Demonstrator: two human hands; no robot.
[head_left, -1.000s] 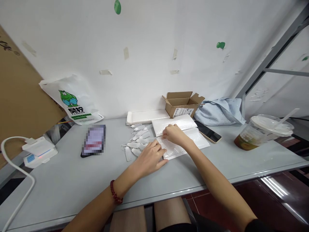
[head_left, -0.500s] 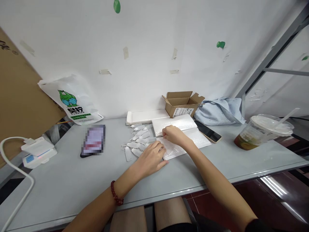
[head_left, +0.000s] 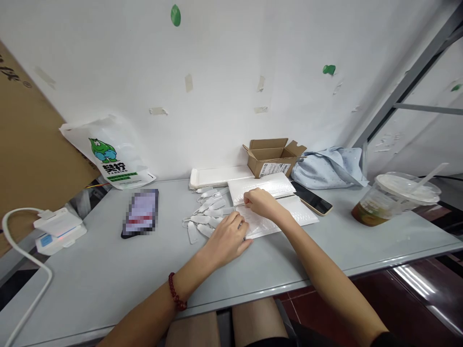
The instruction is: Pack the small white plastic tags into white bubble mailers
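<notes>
A white bubble mailer (head_left: 294,214) lies flat on the grey table, its left end under both hands. My left hand (head_left: 228,237) rests at that end with its fingers curled over the edge; a small dark bit shows beneath the fingertips, too little to name. Just above and to the right, my right hand (head_left: 261,201) is closed, knuckles up, with its fingertips bent down against the mailer and mostly hidden. Behind it lies a second bubble mailer (head_left: 267,187). Several white tags with loops (head_left: 202,219) are spread to the left of my left hand.
An open cardboard box (head_left: 271,159) stands by the wall beside a stack of white mailers (head_left: 220,176). A black phone (head_left: 311,198), a light blue cloth bag (head_left: 329,166) and a lidded drink cup (head_left: 383,202) are rightward. Another phone (head_left: 141,212) and a white charger (head_left: 60,231) lie left.
The view has shifted very slightly. Both hands keep nearly the same place and shape at the mailer's left end.
</notes>
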